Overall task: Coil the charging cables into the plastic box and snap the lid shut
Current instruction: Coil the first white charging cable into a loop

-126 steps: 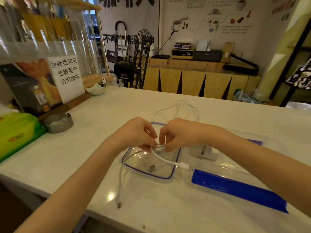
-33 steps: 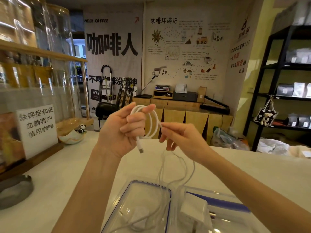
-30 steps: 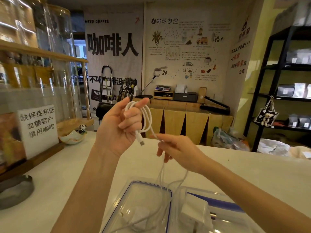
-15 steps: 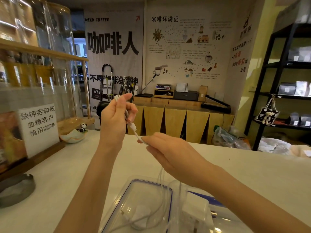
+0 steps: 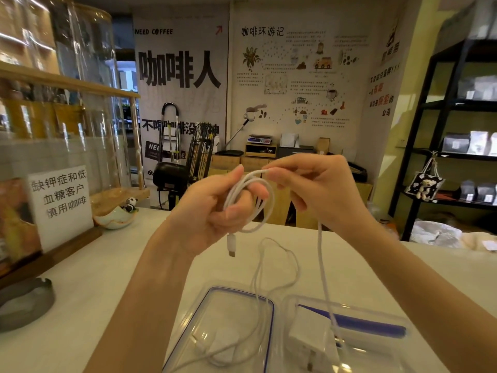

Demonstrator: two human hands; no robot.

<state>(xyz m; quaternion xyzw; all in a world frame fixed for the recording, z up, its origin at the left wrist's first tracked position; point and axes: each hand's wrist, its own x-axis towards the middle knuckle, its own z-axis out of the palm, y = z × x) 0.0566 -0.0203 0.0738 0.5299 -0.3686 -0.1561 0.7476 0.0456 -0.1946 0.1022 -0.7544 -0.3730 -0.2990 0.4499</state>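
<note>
Above the counter my left hand (image 5: 215, 208) grips a small coil of white charging cable (image 5: 255, 203) wound around its fingers, with the plug end (image 5: 230, 244) dangling below. My right hand (image 5: 314, 189) pinches the same cable at the top of the coil. The loose length (image 5: 321, 265) hangs down from it to the counter. Below, the clear lid with a blue rim (image 5: 266, 327) lies flat with more white cable lying on it. To its right stands the clear plastic box (image 5: 376, 313) with a white charger block (image 5: 309, 335) inside.
The white counter (image 5: 88, 278) carries a grey ashtray (image 5: 24, 302) at the left, a paper sign (image 5: 59, 203) in a wooden holder, a small bowl with a panda figure (image 5: 115, 215) and tall glass jars (image 5: 88, 103). Black shelves (image 5: 457, 130) stand at the right.
Since the earlier frames my right hand has risen from below the left to the top of the coil, laying on another loop. More cable is wound on the left hand and less hangs loose.
</note>
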